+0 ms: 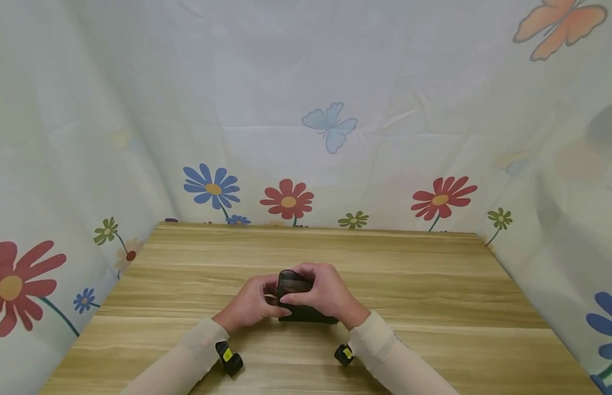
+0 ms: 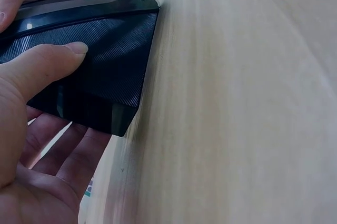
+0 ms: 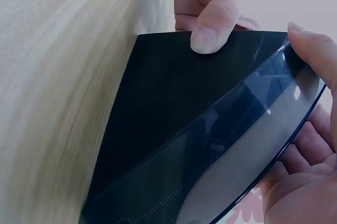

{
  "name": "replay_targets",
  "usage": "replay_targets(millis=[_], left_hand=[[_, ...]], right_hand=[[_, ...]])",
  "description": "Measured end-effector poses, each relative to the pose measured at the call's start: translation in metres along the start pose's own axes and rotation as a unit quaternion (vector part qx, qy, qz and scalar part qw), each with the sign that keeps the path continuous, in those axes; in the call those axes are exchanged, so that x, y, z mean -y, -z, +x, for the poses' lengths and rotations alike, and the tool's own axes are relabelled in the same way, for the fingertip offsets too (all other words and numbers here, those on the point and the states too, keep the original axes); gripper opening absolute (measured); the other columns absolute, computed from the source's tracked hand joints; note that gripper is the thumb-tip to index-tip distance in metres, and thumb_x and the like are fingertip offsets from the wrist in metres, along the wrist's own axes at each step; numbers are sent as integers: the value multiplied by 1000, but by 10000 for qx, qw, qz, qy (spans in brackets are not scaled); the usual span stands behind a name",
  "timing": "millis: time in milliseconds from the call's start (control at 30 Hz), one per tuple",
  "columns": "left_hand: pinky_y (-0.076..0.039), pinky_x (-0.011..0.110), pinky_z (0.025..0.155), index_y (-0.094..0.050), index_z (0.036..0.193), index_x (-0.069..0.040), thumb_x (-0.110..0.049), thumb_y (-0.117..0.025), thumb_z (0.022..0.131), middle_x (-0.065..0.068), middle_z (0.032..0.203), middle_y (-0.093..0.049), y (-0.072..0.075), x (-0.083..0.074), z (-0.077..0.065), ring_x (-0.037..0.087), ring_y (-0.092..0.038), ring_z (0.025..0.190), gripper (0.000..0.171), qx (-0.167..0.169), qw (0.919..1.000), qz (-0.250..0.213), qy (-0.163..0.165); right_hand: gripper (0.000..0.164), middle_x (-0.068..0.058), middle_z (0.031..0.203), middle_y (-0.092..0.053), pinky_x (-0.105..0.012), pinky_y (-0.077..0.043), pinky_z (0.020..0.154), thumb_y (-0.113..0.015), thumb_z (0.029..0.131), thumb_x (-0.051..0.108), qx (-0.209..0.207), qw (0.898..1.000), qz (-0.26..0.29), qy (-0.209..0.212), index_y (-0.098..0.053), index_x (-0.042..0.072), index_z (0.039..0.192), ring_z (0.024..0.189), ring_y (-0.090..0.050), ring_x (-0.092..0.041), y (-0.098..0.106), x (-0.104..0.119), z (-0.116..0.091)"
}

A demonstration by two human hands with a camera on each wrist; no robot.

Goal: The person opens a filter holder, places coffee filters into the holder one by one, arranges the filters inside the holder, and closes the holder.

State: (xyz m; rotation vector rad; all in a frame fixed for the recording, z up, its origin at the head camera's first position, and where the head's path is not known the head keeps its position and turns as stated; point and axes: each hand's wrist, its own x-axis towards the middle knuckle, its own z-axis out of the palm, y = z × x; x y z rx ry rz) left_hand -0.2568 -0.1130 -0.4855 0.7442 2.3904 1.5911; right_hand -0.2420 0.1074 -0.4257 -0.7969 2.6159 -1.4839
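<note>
A black box [image 1: 306, 314] with a finely ribbed face and a smoky see-through cover [image 3: 242, 124] stands on the table between both hands. My left hand [image 1: 251, 303] grips its left end, the thumb [image 2: 55, 61] lying flat on the ribbed face and the fingers behind it. From the right, my right hand [image 1: 327, 288] holds the upper part, with its thumb [image 3: 316, 50] on the cover's edge and its fingers on the far side. The cover lies along the top of the box; whether it is latched cannot be made out. What is inside is hidden.
The wood-grain table [image 1: 409, 285] stretches out around the hands. A pale curtain [image 1: 266, 71] printed with flowers and butterflies hangs behind it and along both sides. Each wrist wears a black strap device, one on the left [image 1: 230, 359] and one on the right [image 1: 343, 355].
</note>
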Motion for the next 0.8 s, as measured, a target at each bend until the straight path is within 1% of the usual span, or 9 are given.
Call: replay_targets(millis=[133,400,600,700,800], left_hand=[[-58,24,84,-72,109,-22,-19,-92,77,-4,107,-74,0,0,0,16,-70,100,38,-26,10000,1,-15],[-58,24,85,-72,114,-24,-21,-91,77,-5,111,-74,0,1,1,15,-71,102,41,-32,10000,43,5],[-58,25,86,-71,116,-24,-21,-91,78,-5,112,-74,1,4,2,15,-71,102,43,20,9999,69,-86],[-58,31,94,-69,120,-25,-26,-91,78,-6,115,-73,2,5,1,15,-70,107,47,74,9997,207,-61],[-50,40,109,-64,128,-27,-35,-92,77,-8,124,-69,9,3,-1,15,-65,121,59,190,9992,330,82]], right_hand=[[40,4,101,-77,-25,-55,79,-91,78,32,-21,10000,22,3,-76,16,111,86,-67,-10,-1,-1,0],[40,5,101,-77,-25,-55,80,-92,77,32,-53,10000,39,-10,-76,18,111,86,-68,-9,-1,-1,1],[43,5,105,-76,-26,-55,84,-91,78,31,-5,10000,-30,47,-74,18,115,91,-68,-10,-1,-4,1],[51,3,114,-75,-32,-56,90,-91,78,32,108,9999,2,81,-71,17,122,99,-68,-14,3,-5,0],[61,0,129,-70,-44,-54,101,-90,79,35,159,9995,180,211,-65,18,132,115,-66,-23,14,-9,-2]])
